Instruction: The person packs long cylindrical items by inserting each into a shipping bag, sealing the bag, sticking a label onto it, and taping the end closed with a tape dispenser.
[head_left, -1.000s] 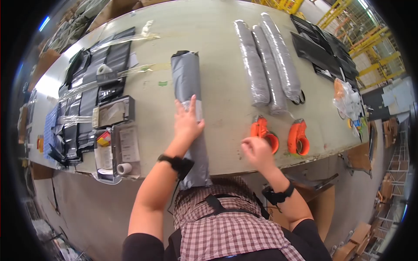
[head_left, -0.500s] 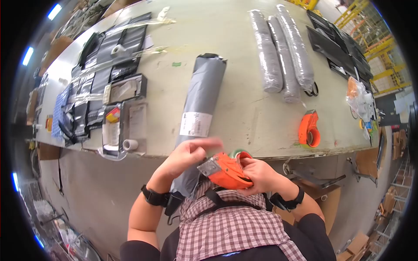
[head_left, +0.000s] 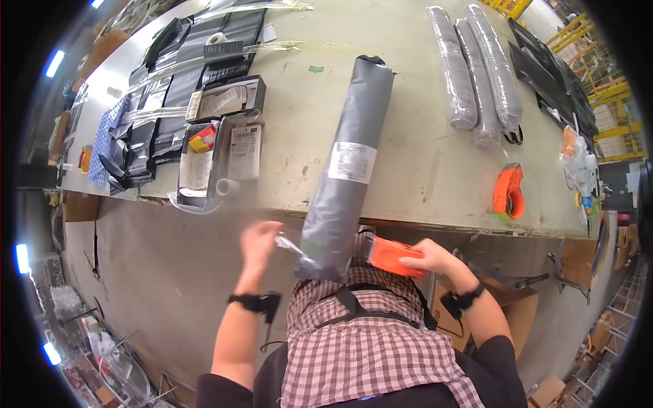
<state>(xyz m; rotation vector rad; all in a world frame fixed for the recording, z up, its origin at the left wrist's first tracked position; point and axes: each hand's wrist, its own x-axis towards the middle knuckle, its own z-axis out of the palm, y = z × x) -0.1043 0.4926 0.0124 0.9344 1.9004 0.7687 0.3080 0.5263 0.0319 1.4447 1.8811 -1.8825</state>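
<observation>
A long grey wrapped package [head_left: 364,112] with a white label [head_left: 352,162] lies aslant over the table's front edge, its lower end against the checkered apron [head_left: 367,347]. Left of that end, my left hand [head_left: 260,243] is closed on a strip of clear tape [head_left: 291,246], which reaches the package; the hand is somewhat blurred. My right hand [head_left: 432,258] grips an orange tape dispenser [head_left: 393,256] just right of the package's lower end. Another orange dispenser [head_left: 509,192] stands on the table at the right.
Three plastic-wrapped grey rolls [head_left: 484,81] lie at the back right, beside black bags [head_left: 544,75]. On the left are more black bags [head_left: 228,41] and open boxes [head_left: 253,92] with papers. A clear plastic bag [head_left: 575,160] lies near the right edge.
My right hand has taken one orange dispenser from the table and brought it beside the package. My left hand has left the package's top and moved left with tape. The package has tilted.
</observation>
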